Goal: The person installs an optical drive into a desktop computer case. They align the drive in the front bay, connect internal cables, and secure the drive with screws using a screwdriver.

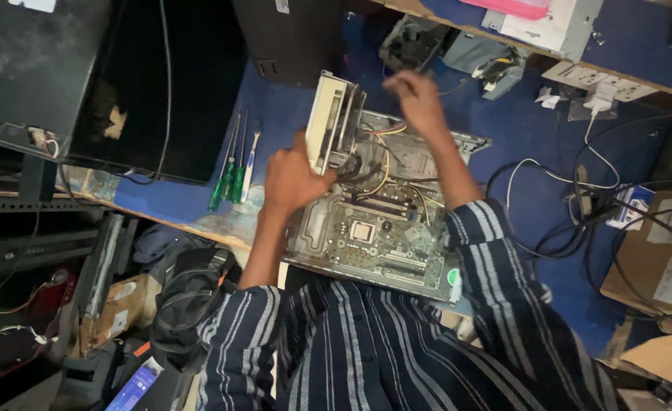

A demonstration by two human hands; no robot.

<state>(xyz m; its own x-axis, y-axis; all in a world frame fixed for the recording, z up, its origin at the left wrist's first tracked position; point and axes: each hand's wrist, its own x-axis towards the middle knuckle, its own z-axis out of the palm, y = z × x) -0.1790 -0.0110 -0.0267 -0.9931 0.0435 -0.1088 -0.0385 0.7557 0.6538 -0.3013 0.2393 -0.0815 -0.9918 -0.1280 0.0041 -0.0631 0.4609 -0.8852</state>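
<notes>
Left hand: the left hand (294,179) is closed around the lower edge of a cream drive cage (328,125), fingers curled in beside the dark cable bundle (359,173) below it.
Right hand: the right hand (416,99) is raised over the far side of the chassis, fingers bunched; blur hides whether it pinches anything, so I cannot tell its grip.
Drive cage: tilted up on its edge at the far left corner of the open computer case (469,141).
Motherboard: the green motherboard (382,236) lies flat inside the case, its square processor (362,230) bare, yellow and black wires looping above it.
Case position: on the blue table (526,122), at its near edge, right in front of the person's striped shirt (397,350).
Left of case: two green-handled screwdrivers (226,183) and a toothbrush (251,164) lie side by side.
Right of case: black cables (579,221) and cardboard boxes (663,259).
</notes>
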